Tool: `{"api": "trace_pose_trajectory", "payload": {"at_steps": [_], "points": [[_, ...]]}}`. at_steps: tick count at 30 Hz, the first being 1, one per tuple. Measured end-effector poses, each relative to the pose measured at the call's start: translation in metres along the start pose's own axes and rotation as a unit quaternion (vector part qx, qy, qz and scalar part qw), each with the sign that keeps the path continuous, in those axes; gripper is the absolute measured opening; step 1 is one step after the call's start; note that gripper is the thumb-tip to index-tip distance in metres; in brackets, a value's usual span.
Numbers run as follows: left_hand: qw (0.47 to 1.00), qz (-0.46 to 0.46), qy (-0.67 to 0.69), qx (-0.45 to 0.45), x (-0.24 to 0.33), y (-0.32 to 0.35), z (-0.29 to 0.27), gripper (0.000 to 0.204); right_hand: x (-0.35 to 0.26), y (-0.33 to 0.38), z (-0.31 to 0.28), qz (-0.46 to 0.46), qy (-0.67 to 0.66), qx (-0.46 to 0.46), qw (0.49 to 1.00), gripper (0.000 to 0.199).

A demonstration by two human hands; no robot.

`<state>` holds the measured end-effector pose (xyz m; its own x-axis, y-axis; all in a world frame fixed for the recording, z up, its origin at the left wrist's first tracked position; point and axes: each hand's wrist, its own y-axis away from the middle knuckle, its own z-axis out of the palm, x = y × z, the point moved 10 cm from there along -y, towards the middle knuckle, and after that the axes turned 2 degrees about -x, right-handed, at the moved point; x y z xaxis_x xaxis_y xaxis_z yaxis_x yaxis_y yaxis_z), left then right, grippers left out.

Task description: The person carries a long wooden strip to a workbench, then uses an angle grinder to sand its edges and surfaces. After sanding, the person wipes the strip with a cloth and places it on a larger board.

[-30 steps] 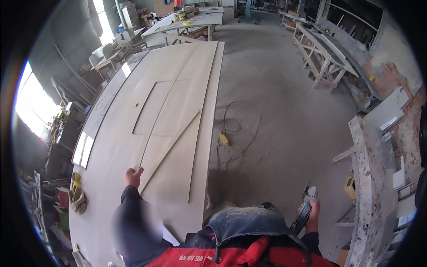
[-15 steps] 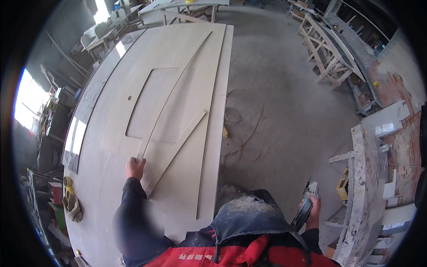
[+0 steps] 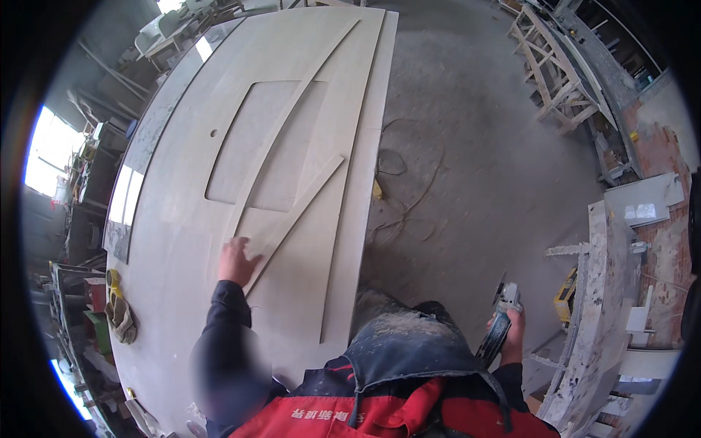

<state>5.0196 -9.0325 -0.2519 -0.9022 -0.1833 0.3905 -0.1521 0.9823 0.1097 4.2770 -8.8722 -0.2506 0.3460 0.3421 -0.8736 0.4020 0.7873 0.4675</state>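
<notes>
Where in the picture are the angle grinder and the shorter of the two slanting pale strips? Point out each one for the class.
Angle grinder (image 3: pixel 496 334): head view, on its dark body.
Shorter pale strip (image 3: pixel 294 218): head view, about midway along its upper face.

Two strips (image 3: pixel 307 198) lie by the left hand (image 3: pixel 237 261); beyond it are one rectangular cutout (image 3: pixel 237 153) and one round hole (image 3: pixel 213 133). In the right hand (image 3: pixel 515 328) is one grinder (image 3: pixel 500 330); one yellow object (image 3: pixel 377 190) lies between the hands, farther off.

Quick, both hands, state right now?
Left hand: open, fingers spread, by the near end of the long pale strip; contact can't be told.
Right hand: closed, holding the angle grinder.
</notes>
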Motion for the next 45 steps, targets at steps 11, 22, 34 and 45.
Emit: {"api": "trace_pose_trajectory", "payload": {"at_steps": [11,22,34,45], "points": [[0.999,0.036,0.011,0.036,0.044,0.019,-0.006,0.013,0.000,0.010,-0.029,-0.023,0.026,-0.028,0.999,0.042],[0.940,-0.020,0.073,0.332,0.173,0.267,-0.151,0.018,0.036,-0.001,-0.091,0.000,0.002,-0.160,0.987,0.057],[0.909,-0.159,0.038,0.383,0.296,0.722,-0.092,0.010,0.121,0.087,-0.188,0.187,0.085,-0.364,0.908,0.047],[0.567,-0.200,0.573,0.556,0.214,1.039,-0.076,0.029,0.117,0.238,-0.204,0.136,0.184,-0.438,0.869,0.052]]}}
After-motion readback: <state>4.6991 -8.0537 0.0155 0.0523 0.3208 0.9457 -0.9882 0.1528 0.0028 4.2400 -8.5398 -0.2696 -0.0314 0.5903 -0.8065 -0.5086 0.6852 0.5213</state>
